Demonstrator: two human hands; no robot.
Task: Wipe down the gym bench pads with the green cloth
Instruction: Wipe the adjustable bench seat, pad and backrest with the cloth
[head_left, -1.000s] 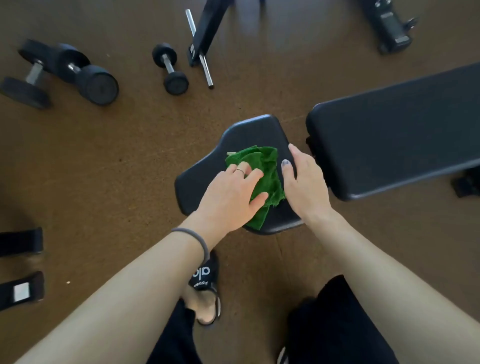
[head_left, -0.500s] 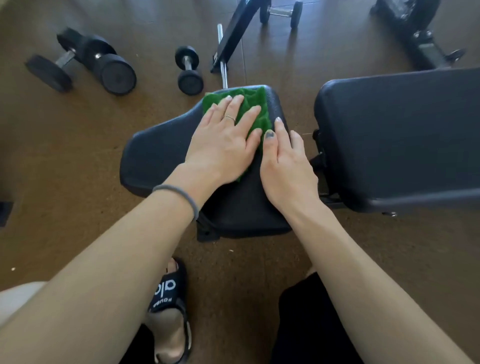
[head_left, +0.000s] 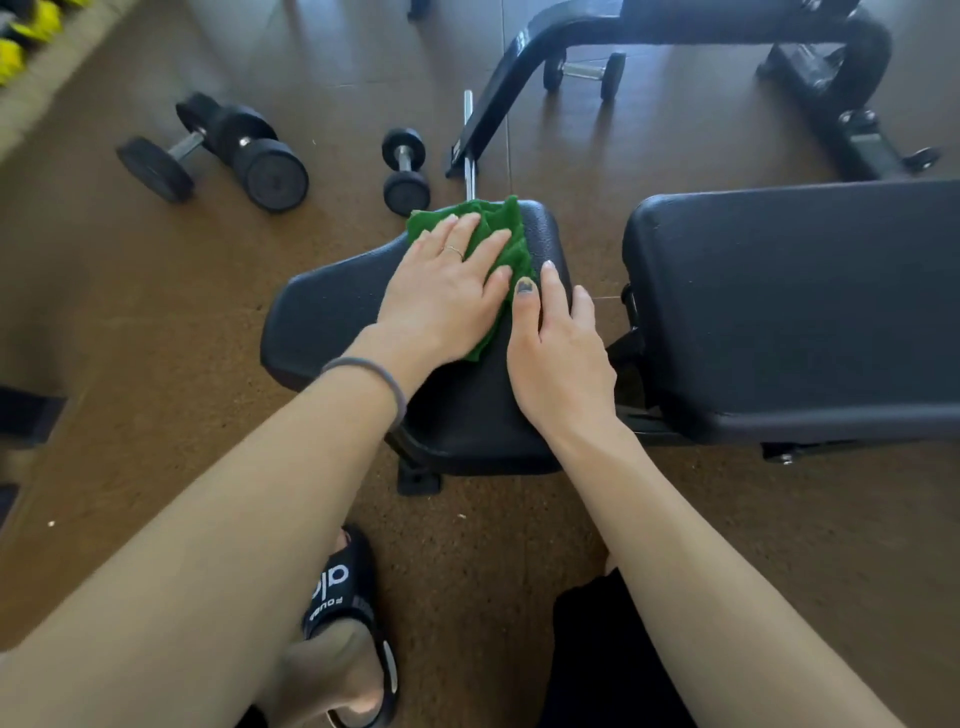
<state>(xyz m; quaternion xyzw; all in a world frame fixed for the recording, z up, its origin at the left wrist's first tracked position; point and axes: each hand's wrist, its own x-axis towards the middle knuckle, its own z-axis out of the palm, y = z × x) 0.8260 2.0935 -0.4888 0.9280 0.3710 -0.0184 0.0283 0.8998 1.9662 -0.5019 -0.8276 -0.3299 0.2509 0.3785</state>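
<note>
Dumbbells: two large ones (head_left: 218, 150) on the floor at about 10 o'clock from the seat pad, a small one (head_left: 406, 171) at 11 o'clock; no writing readable on them.
Sandal: black slide (head_left: 347, 613) at 7 o'clock from the seat pad; white letters read "alo", with smaller print below too blurred to be sure of.
Seat pad: small black pad (head_left: 332, 312), long axis running from 8 o'clock to 1 o'clock, narrowing toward its far end.
Left hand: left hand (head_left: 447, 296) lies flat on the cloth, fingers straight and slightly spread, pressing down, a ring on one finger.
Green cloth: green cloth (head_left: 498, 228) is bunched on the far end of the seat pad, under and beyond the left fingertips at 12 o'clock, reaching the pad's far edge.
Right hand: right hand (head_left: 558, 353) rests flat on the bare pad just beside the cloth at its 4 o'clock; fingers straight and close together, thumb touching the cloth's edge.
Key relation: the left hand carries the cloth; unwiped pad probably lies back toward 6 and 8 o'clock.
Back pad: long black pad (head_left: 800, 306) at 3 o'clock, apart from the seat pad; judged not yet reached.
</note>
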